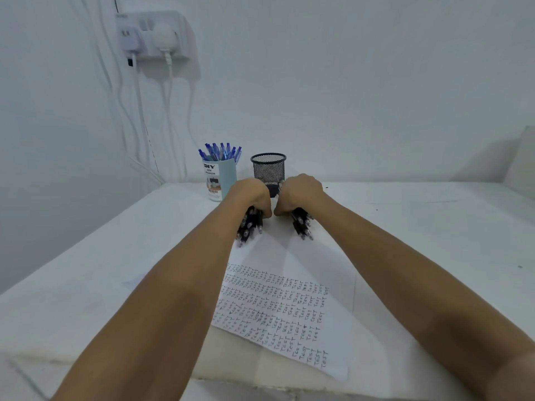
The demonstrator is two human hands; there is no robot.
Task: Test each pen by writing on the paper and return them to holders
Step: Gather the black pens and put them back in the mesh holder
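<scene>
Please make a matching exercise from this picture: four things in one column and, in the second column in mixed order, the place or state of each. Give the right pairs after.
1. blue pens
2. black mesh holder
3. paper
4. black pens

a. gripped in bundles by the left hand and the right hand
b. full of rows of the word TEST
c. standing in the light blue holder
d. no pens stick out of it

Pairs: 1-c, 2-d, 3-b, 4-a

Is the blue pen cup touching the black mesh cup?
Apart. The head view shows white wall between the blue cup and the mesh cup.
</scene>
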